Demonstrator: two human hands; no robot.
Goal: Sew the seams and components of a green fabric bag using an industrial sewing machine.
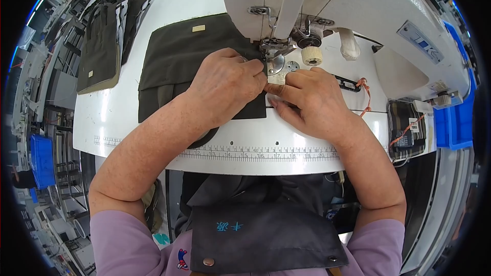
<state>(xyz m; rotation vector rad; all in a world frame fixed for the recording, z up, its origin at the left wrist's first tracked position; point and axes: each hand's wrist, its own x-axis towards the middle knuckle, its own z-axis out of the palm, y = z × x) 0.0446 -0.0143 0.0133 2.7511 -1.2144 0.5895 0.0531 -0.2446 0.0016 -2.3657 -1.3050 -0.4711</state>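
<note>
A dark green fabric panel [179,46] lies flat on the white sewing machine table, with a small cream label near its far edge and a fold across it. Its right edge runs beside the presser foot [273,46] of the sewing machine [302,0]. My left hand [225,82] rests on the panel close to the foot, fingers curled and closed on the cloth by that edge. From the other side, my right hand [313,99] has its index finger and thumb drawn together at the same edge; the fingertips are partly hidden. A dark strap loop [204,138] shows under my left wrist.
Similar dark green pieces [99,46] are piled at the table's left. A printed ruler [245,154] follows the front edge. Toward the right are a black slotted part [348,83] with orange thread, a checked pouch [406,125] and a blue bin [454,122].
</note>
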